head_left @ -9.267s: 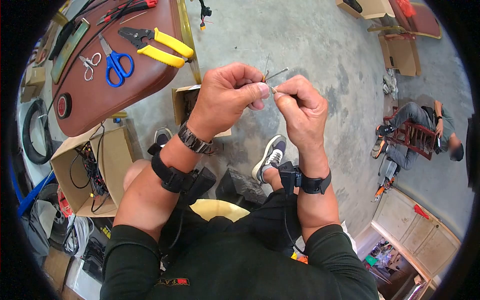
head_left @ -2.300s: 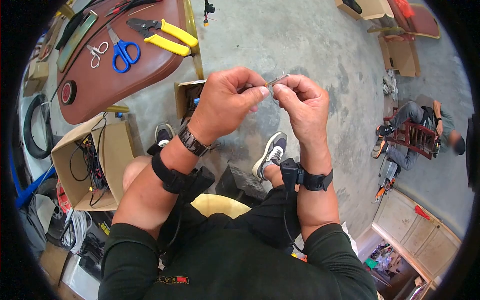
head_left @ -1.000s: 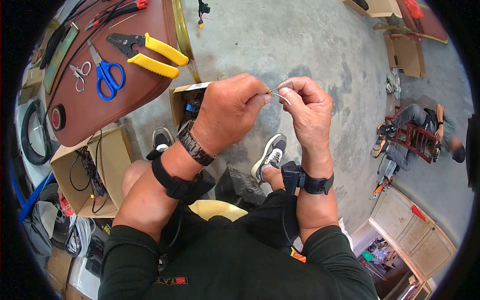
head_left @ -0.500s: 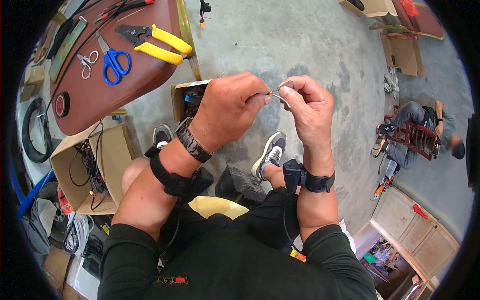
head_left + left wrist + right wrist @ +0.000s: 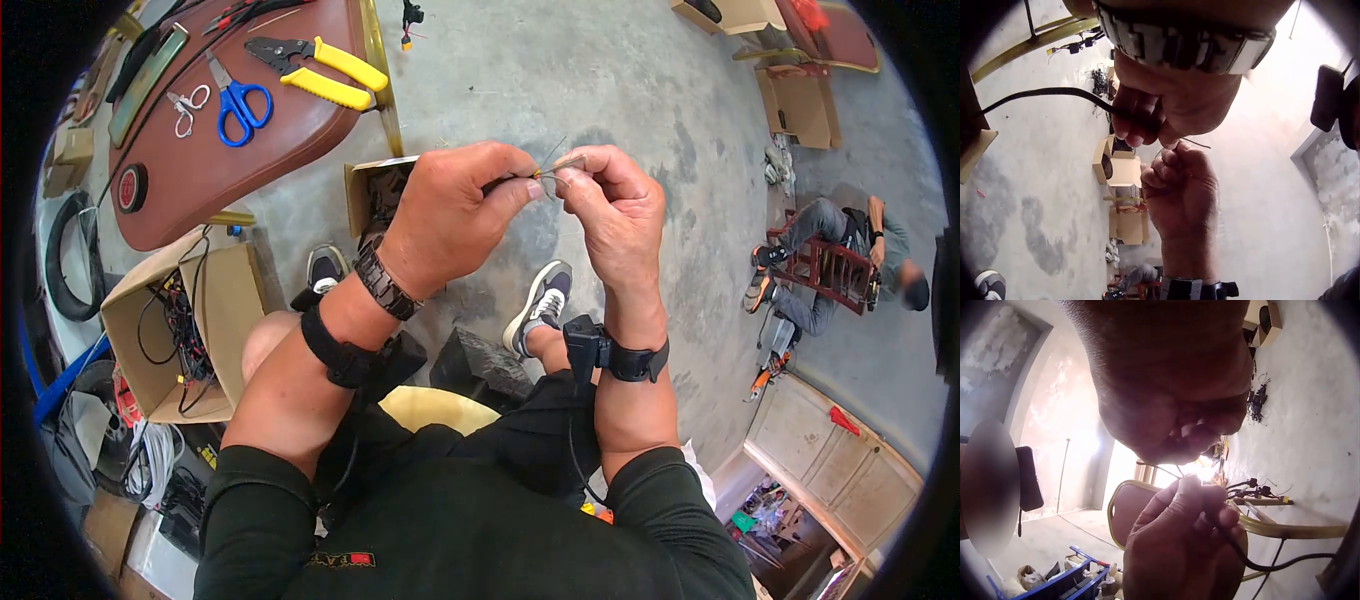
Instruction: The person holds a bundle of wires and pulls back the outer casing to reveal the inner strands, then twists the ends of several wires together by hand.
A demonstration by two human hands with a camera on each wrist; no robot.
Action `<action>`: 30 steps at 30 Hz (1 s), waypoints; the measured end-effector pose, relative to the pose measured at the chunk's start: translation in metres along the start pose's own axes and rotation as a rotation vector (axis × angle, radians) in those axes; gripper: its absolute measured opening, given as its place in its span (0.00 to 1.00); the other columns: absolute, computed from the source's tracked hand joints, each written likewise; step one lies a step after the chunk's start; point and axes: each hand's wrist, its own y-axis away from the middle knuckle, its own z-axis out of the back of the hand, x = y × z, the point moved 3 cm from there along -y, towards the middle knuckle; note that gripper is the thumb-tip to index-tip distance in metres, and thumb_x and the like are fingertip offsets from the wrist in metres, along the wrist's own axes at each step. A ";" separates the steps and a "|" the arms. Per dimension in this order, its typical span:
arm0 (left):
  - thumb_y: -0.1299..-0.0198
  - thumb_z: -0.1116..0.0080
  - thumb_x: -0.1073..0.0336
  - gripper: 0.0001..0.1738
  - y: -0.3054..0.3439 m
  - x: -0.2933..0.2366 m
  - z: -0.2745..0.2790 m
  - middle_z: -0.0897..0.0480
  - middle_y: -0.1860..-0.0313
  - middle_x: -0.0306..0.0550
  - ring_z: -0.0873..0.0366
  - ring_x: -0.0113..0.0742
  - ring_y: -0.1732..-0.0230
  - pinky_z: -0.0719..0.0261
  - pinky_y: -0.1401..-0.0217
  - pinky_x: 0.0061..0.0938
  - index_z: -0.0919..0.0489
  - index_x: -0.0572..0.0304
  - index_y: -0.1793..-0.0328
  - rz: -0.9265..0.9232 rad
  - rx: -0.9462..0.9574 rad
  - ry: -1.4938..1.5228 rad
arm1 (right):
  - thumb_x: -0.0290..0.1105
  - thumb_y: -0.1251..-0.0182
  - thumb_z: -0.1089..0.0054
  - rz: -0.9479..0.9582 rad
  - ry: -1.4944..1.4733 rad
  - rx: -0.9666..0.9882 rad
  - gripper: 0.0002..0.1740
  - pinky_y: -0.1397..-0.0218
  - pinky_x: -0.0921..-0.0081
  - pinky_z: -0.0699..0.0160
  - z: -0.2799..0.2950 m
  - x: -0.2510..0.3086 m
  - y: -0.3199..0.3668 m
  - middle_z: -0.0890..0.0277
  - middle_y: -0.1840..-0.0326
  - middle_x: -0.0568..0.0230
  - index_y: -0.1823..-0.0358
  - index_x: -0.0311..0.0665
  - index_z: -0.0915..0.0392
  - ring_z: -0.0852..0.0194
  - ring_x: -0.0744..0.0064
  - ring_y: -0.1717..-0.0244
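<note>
My left hand (image 5: 450,215) grips a black cable (image 5: 1054,92) near its end, thumb against the curled forefinger. From that end several thin wires (image 5: 549,170) fan out, with a speck of yellow and red at their base. My right hand (image 5: 620,215) pinches some of these wires between thumb and forefinger, close beside the left fingertips. One thin strand (image 5: 1199,144) sticks out free past the fingers in the left wrist view. In the right wrist view, the cable (image 5: 1260,565) trails from the left hand toward the right edge.
On the brown padded seat (image 5: 190,200) lie a yellow-handled wire stripper (image 5: 325,75), blue scissors (image 5: 240,105), small white-handled scissors (image 5: 187,108) and a round black-and-red item (image 5: 130,187). A cardboard box (image 5: 225,320) of cables stands at left. A person (image 5: 850,250) sits at right.
The wires sat in one bundle with a pale strand bending down half a second ago; now they spread and a thin strand points up. Both hands stay close together, shifting slightly upward.
</note>
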 end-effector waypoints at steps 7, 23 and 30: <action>0.42 0.33 0.73 0.06 0.003 -0.004 0.000 0.20 0.75 0.42 0.25 0.24 0.74 0.27 0.71 0.22 0.18 0.65 0.61 -0.073 -0.005 -0.050 | 0.23 0.35 0.37 0.008 -0.020 0.006 0.03 0.68 0.87 0.35 -0.001 0.001 0.005 0.25 0.70 0.78 0.61 0.33 0.18 0.35 0.90 0.70; 0.45 0.32 0.73 0.06 0.002 -0.006 0.002 0.20 0.73 0.44 0.24 0.31 0.74 0.28 0.71 0.25 0.19 0.63 0.64 -0.170 0.012 -0.065 | 0.20 0.37 0.38 0.029 0.026 0.035 0.04 0.69 0.88 0.39 0.004 0.006 0.007 0.28 0.72 0.80 0.63 0.34 0.18 0.37 0.91 0.71; 0.43 0.32 0.73 0.06 0.004 0.001 0.002 0.18 0.71 0.38 0.24 0.23 0.71 0.26 0.67 0.21 0.17 0.65 0.61 0.081 0.114 0.128 | 0.19 0.40 0.40 0.060 0.011 0.036 0.05 0.68 0.87 0.37 0.005 0.007 0.006 0.27 0.72 0.80 0.66 0.36 0.18 0.36 0.90 0.71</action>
